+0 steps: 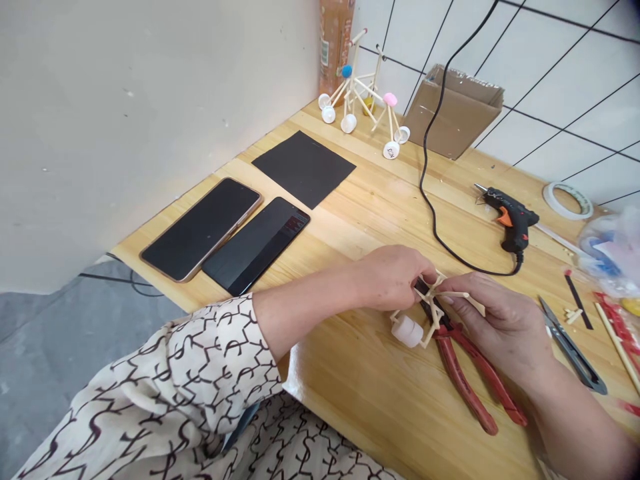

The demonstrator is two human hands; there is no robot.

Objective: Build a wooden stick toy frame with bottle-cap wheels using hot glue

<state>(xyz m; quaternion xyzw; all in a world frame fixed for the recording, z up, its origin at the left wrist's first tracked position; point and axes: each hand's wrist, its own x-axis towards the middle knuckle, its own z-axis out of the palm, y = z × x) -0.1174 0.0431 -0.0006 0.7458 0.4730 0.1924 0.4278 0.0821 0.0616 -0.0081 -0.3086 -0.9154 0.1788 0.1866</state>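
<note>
My left hand (397,277) reaches in from the left, its fingers closed on a small frame of pale wooden sticks (434,310). From the other side, my right hand (503,320) pinches the same frame near one end of a stick. White round wheels (407,331) sit at the frame's lower left. Directly beneath the frame and my hands lie red-handled pliers (465,383) on the wooden table; the jaws are partly hidden. My left fingertips are mostly hidden behind the hand.
Two phones (203,227) and black sandpaper-like sheet (305,167) lie left. Behind stand a wheeled stick model (367,87), a bottle (335,47) and a cardboard box (453,110). A corded glue gun (510,213), tape roll (569,200) and thread snips (573,350) lie right.
</note>
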